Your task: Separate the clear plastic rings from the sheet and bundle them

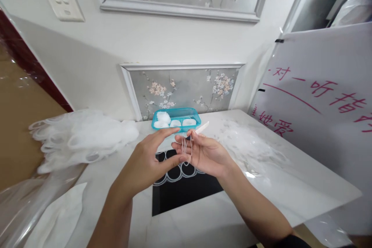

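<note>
My left hand [148, 161] is curved with thumb and fingers apart. Its thumb tip meets the thin whitish rings [184, 146] that lie across the fingers of my right hand [207, 153]. Between my right thumb and forefinger is a slim white tool with a dark end [203, 127]; its exact kind cannot be made out. Below both hands a black mat [186, 195] carries rows of white rings [174, 172], partly hidden by the hands.
Behind the hands stands a blue plastic tray [199, 118] holding white round pieces [164, 118]. A heap of white rings [87, 137] lies left, clear plastic pieces [252, 145] right. A whiteboard [319, 62] with red writing borders the table's right side.
</note>
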{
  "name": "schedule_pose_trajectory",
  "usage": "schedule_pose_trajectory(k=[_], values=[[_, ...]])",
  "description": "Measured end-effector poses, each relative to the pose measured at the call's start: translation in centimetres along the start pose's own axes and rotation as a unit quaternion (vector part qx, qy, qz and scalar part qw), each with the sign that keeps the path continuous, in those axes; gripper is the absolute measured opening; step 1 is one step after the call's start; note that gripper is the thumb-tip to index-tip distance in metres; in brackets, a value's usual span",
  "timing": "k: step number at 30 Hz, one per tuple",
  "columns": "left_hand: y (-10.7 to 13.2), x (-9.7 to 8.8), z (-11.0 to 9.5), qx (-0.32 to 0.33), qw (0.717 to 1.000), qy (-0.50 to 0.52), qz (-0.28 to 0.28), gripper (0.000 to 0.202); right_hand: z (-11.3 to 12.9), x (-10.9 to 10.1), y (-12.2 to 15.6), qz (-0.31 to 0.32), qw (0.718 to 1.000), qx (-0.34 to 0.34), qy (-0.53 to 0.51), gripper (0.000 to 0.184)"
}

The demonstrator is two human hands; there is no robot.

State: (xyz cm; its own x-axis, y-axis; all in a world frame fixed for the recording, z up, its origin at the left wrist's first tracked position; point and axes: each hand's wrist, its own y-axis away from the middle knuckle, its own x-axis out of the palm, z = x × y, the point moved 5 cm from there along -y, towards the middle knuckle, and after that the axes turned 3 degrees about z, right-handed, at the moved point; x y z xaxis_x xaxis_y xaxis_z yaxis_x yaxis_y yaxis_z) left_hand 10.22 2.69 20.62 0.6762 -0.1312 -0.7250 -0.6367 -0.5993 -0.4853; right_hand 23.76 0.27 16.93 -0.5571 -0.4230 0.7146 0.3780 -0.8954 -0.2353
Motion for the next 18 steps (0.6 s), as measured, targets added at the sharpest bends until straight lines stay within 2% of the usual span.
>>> schedule_pose_trajectory(k=[5,10,14,18], values=[[-0.5,1.1,0.2,-0.011,0.997,0.046,0.053,0.053,0.1,-0.1,0.0,-0.013,1.000,-0.002,0.005,0.013],[-0.7,1.6,0.6,-0.029,0.997,0.064,0.033,0.057,0.0,0.0,0.0,0.011,0.999,-0.002,0.032,0.012],[-0.8,1.9,0.9,-0.046,0.994,0.087,0.037,0.061,0.1,-0.2,0.0,0.001,0.998,-0.017,0.064,0.014],[-0.9,1.7,0.9,-0.032,0.995,0.089,0.031,0.057,0.2,-0.4,0.0,-0.018,0.998,-0.031,0.055,0.012]])
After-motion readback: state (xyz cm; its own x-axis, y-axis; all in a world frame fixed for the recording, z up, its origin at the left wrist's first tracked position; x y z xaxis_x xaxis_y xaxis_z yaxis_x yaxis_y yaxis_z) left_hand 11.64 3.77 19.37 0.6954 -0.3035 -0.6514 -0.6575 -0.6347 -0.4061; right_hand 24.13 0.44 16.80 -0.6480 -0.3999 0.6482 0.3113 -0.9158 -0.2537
